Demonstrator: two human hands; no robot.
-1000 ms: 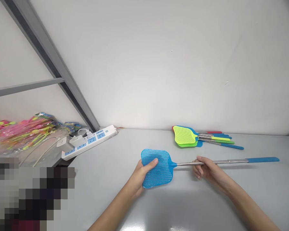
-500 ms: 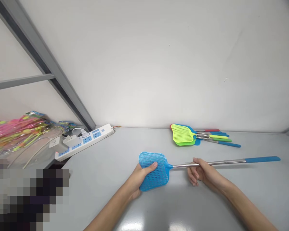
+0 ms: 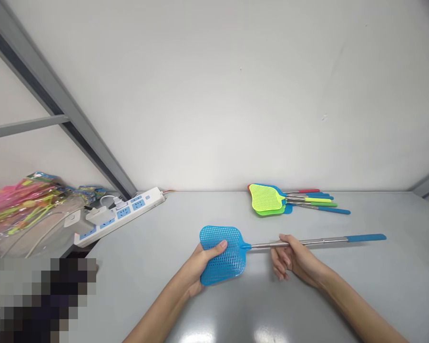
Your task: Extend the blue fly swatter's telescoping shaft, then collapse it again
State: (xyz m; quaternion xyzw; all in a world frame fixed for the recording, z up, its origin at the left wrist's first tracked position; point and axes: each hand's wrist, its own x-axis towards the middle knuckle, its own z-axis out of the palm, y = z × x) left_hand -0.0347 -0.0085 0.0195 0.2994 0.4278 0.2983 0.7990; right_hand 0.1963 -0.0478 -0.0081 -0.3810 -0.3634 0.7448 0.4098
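A blue fly swatter (image 3: 232, 259) with a perforated head is held crosswise above the table. My left hand (image 3: 202, 262) grips the left side of the head, thumb on top and fingers hidden beneath. My right hand (image 3: 291, 257) pinches the silver telescopic rod (image 3: 323, 241) between thumb and forefinger, its other fingers curled loosely below. The blue handle (image 3: 366, 237) extends to the right beyond that hand. Farther back lies a pile of fly swatters, with a yellow-green swatter (image 3: 266, 197) on top and red, blue and green ones partly covered.
A white power strip (image 3: 128, 216) with adapters and cables lies at the left table edge. Beyond it are plastic-wrapped colourful items (image 3: 25, 202). A grey metal frame (image 3: 75, 128) rises on the left, and a white wall (image 3: 214, 95) backs the grey table (image 3: 136, 267).
The swatter's handle end has come nearer my right hand, and the rod looks shorter. Both hands keep their hold. The whole view has shifted slightly.
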